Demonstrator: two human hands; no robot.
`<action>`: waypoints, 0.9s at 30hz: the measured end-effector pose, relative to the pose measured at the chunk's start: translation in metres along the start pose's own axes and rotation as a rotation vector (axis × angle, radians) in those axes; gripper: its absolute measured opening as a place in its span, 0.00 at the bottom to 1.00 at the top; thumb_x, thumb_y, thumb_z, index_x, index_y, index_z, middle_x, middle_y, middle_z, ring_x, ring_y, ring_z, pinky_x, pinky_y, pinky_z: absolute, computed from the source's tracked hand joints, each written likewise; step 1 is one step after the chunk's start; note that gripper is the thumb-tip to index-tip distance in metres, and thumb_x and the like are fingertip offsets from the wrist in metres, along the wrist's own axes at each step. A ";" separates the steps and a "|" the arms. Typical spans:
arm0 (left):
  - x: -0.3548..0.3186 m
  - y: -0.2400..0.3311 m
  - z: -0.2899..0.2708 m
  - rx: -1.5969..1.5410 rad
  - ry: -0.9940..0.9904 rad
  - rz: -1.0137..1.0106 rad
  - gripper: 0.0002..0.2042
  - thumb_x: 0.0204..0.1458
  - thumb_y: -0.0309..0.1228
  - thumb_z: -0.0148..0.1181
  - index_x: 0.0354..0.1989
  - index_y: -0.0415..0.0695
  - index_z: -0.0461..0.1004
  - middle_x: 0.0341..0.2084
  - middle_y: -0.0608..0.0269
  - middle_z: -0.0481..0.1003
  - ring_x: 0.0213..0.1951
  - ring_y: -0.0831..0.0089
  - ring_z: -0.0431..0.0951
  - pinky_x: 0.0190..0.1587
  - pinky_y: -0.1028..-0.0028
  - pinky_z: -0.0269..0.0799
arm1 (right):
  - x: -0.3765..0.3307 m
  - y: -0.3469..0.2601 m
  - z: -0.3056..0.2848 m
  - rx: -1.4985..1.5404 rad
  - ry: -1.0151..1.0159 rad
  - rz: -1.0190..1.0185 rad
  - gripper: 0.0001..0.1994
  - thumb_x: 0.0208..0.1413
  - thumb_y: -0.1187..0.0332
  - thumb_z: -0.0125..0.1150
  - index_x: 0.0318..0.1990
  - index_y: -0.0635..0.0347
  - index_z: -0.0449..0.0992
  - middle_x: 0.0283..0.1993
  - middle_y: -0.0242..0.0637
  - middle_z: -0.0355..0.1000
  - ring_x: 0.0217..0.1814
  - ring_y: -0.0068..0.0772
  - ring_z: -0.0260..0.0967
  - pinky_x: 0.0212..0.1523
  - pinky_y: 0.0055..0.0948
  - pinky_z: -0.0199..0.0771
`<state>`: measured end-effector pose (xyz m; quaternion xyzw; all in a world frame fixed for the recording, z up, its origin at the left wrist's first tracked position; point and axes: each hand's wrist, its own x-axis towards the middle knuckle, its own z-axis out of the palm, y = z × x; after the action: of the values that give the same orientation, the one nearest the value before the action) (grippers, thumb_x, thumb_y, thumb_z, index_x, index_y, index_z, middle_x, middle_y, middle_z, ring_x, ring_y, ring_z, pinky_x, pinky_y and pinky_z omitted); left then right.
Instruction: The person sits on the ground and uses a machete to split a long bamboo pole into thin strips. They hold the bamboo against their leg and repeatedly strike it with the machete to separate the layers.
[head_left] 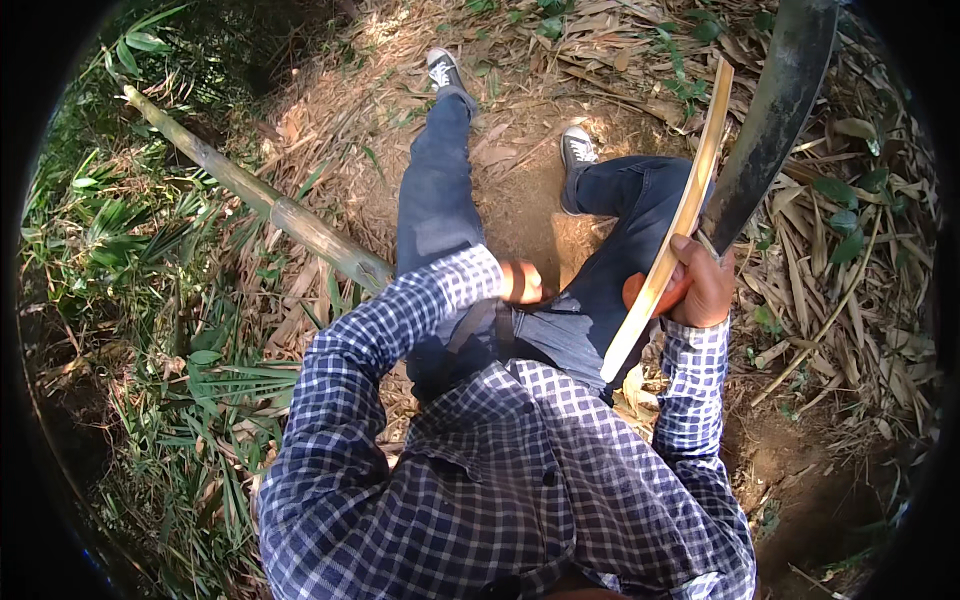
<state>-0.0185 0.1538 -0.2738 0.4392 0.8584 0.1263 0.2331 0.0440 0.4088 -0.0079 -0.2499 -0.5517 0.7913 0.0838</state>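
Two things sat in the right hand point(708, 285): a knife point(770, 120), its handle gripped and its dark blade reaching out ahead to the right, and a pale strip point(680, 218), pinched alongside it and slanting over the right thigh. The left hand point(523, 282) was curled above the lap; whether it held anything, I could not tell. Leftward, a pole point(240, 182) lay over leaves.

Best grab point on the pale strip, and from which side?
Probably the pale strip's lower end, from the person's left. It is long and narrow, slanting down toward the torso, so that end sticks out past the right hand. The dark blade is on the strip's right, beyond the hand.
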 end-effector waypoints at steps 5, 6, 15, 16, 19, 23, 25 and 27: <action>0.005 -0.031 -0.096 0.283 -0.454 -0.144 0.26 0.62 0.53 0.39 0.60 0.52 0.71 0.64 0.54 0.64 0.72 0.60 0.46 0.72 0.46 0.23 | 0.010 0.001 0.006 -0.106 0.049 0.036 0.03 0.52 0.76 0.58 0.33 0.66 0.73 0.16 0.30 0.65 0.13 0.20 0.61 0.17 0.21 0.60; 0.000 -0.068 -0.134 0.149 -0.456 -0.193 0.29 0.63 0.56 0.34 0.65 0.55 0.65 0.68 0.56 0.58 0.72 0.58 0.46 0.72 0.48 0.20 | 0.011 0.000 0.007 -0.125 0.041 0.043 0.03 0.52 0.76 0.58 0.33 0.66 0.73 0.16 0.30 0.65 0.13 0.20 0.61 0.17 0.21 0.60; -0.053 -0.127 -0.080 -0.430 0.381 -0.655 0.35 0.60 0.55 0.48 0.69 0.45 0.56 0.66 0.43 0.58 0.71 0.54 0.50 0.71 0.54 0.45 | 0.026 0.013 0.013 -0.126 -0.004 0.102 0.04 0.53 0.74 0.58 0.30 0.66 0.72 0.16 0.31 0.65 0.14 0.21 0.61 0.17 0.21 0.60; -0.049 -0.035 -0.097 0.139 0.044 -0.710 0.32 0.59 0.57 0.47 0.68 0.53 0.59 0.67 0.49 0.58 0.72 0.54 0.46 0.69 0.41 0.39 | 0.033 0.015 0.013 -0.106 0.004 0.105 0.05 0.54 0.75 0.58 0.29 0.66 0.72 0.16 0.31 0.64 0.14 0.21 0.60 0.16 0.21 0.60; -0.078 0.026 -0.116 -0.527 -0.226 -0.194 0.21 0.61 0.49 0.51 0.56 0.52 0.76 0.51 0.60 0.77 0.59 0.64 0.69 0.65 0.58 0.54 | 0.050 0.014 0.028 -0.079 -0.063 0.082 0.05 0.54 0.74 0.58 0.29 0.65 0.71 0.16 0.30 0.63 0.14 0.21 0.59 0.16 0.22 0.60; -0.111 0.068 -0.116 -0.840 0.257 -0.385 0.18 0.59 0.37 0.57 0.55 0.45 0.74 0.48 0.46 0.77 0.55 0.53 0.74 0.59 0.60 0.66 | 0.077 0.016 0.041 0.009 -0.201 0.098 0.05 0.54 0.73 0.58 0.29 0.65 0.71 0.17 0.29 0.63 0.14 0.20 0.59 0.16 0.21 0.61; -0.125 0.051 -0.090 -0.279 0.580 -0.535 0.22 0.58 0.37 0.58 0.60 0.43 0.69 0.60 0.41 0.66 0.65 0.42 0.59 0.65 0.54 0.57 | 0.096 0.025 0.051 0.048 -0.295 0.129 0.06 0.54 0.73 0.59 0.28 0.63 0.71 0.17 0.30 0.64 0.15 0.21 0.59 0.17 0.23 0.61; -0.141 0.052 -0.090 -0.193 0.450 -0.683 0.25 0.57 0.39 0.58 0.63 0.45 0.66 0.66 0.41 0.58 0.68 0.39 0.52 0.66 0.51 0.53 | 0.119 0.055 0.049 -0.031 -0.283 0.140 0.07 0.54 0.72 0.60 0.27 0.63 0.70 0.17 0.29 0.64 0.15 0.22 0.60 0.17 0.24 0.61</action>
<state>0.0426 0.0684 -0.1339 0.0671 0.9684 0.2143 0.1084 -0.0746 0.3963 -0.0818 -0.1749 -0.5512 0.8140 -0.0538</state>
